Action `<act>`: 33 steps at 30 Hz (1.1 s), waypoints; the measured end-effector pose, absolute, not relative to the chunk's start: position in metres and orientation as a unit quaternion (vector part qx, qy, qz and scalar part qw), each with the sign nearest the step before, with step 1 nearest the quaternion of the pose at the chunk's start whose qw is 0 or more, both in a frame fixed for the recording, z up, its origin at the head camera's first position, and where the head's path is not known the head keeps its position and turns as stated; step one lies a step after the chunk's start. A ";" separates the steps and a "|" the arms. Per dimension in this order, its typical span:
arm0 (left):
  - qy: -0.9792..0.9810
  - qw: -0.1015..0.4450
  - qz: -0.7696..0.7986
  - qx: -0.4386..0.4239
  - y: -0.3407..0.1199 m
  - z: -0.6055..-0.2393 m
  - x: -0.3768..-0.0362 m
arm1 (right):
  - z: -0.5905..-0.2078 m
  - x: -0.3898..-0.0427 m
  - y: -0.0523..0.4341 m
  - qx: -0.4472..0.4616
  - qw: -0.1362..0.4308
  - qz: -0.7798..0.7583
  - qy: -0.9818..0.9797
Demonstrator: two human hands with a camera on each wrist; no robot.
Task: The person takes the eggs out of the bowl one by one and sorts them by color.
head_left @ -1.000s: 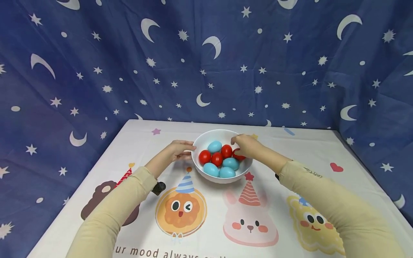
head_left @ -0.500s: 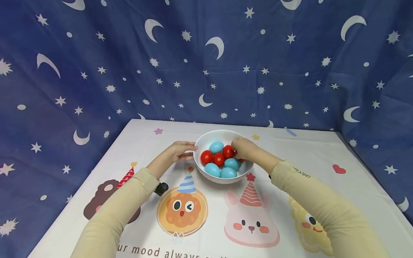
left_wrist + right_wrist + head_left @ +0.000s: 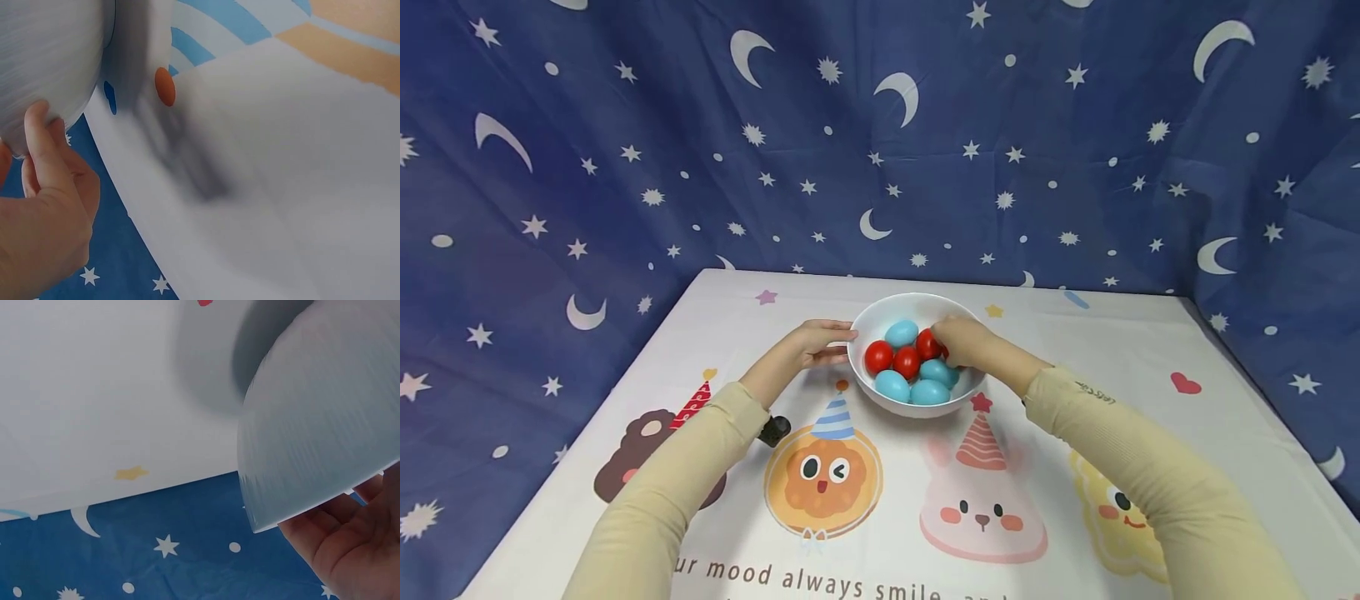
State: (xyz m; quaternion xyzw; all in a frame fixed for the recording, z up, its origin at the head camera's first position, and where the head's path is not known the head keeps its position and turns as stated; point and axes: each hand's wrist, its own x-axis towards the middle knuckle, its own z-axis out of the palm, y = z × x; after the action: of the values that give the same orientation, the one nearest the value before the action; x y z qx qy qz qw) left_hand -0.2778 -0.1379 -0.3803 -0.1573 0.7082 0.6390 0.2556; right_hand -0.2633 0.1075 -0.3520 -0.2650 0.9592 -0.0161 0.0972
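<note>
A white bowl (image 3: pixel 871 387) stands on the table with several light blue eggs (image 3: pixel 892 386) and red eggs (image 3: pixel 878 357) in it. At its left side, my left hand (image 3: pixel 808 343) holds the bowl by the rim; in the left wrist view, fingers of the left hand (image 3: pixel 53 187) press against the outer wall. My right hand (image 3: pixel 966 342) reaches over the right rim into the bowl, fingers curled down around a red egg (image 3: pixel 945 355) that is mostly hidden beneath it. The right wrist view shows the right hand (image 3: pixel 353 540) beyond the rim, fingertips hidden by the bowl (image 3: pixel 319 419).
A white tablecloth (image 3: pixel 737 317) printed with cartoon figures and lettering covers the table. Behind and at the sides hangs a dark blue curtain (image 3: pixel 805 150) with moons and stars. A small black device (image 3: pixel 775 430) shows at the left wrist.
My right hand has moved slightly left and lower into the bowl, covering most of the red egg that showed beside its fingers. The left hand has stayed at the rim.
</note>
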 end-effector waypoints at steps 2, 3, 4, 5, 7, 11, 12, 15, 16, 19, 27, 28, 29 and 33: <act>0.707 0.256 0.641 -0.153 -0.139 -0.380 -0.278 | -0.352 -0.264 0.107 -0.267 0.094 -0.014 0.959; 0.706 0.257 0.642 -0.153 -0.140 -0.380 -0.278 | -0.352 -0.264 0.107 -0.267 0.092 -0.014 0.959; 0.706 0.256 0.643 -0.153 -0.140 -0.380 -0.277 | -0.352 -0.265 0.107 -0.268 0.091 -0.014 0.959; 0.706 0.257 0.642 -0.154 -0.140 -0.380 -0.277 | -0.352 -0.266 0.107 -0.267 0.090 -0.015 0.959; 0.707 0.257 0.641 -0.155 -0.141 -0.380 -0.277 | -0.352 -0.267 0.108 -0.267 0.087 -0.017 0.960; 0.710 0.256 0.636 -0.157 -0.142 -0.379 -0.275 | -0.351 -0.268 0.108 -0.273 0.076 -0.020 0.959; 0.711 0.256 0.636 -0.157 -0.142 -0.379 -0.275 | -0.351 -0.268 0.109 -0.275 0.074 -0.023 0.958; 0.714 0.256 0.634 -0.154 -0.143 -0.378 -0.274 | -0.349 -0.268 0.109 -0.276 0.072 -0.034 0.958; 0.714 0.256 0.633 -0.153 -0.143 -0.378 -0.274 | -0.349 -0.268 0.109 -0.273 0.075 -0.040 0.958; 0.713 0.254 0.635 -0.151 -0.142 -0.377 -0.275 | -0.346 -0.268 0.110 -0.269 0.080 -0.049 0.959; 0.713 0.254 0.639 -0.138 -0.138 -0.374 -0.275 | -0.342 -0.268 0.120 -0.269 0.057 -0.094 0.957; 0.713 0.254 0.638 -0.137 -0.138 -0.374 -0.275 | -0.342 -0.269 0.122 -0.266 0.051 -0.105 0.957; 0.713 0.254 0.639 -0.138 -0.138 -0.375 -0.275 | -0.343 -0.269 0.124 -0.265 0.045 -0.113 0.956; 0.712 0.255 0.637 -0.147 -0.137 -0.378 -0.276 | -0.341 -0.269 0.132 -0.255 0.021 -0.166 0.952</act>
State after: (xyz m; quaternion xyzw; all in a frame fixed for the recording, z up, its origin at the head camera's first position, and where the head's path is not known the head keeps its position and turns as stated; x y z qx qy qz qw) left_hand -0.2757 -0.1374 -0.3776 -0.1469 0.7121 0.6373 0.2552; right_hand -0.2689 0.1318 -0.3413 -0.2555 0.9523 -0.1657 0.0208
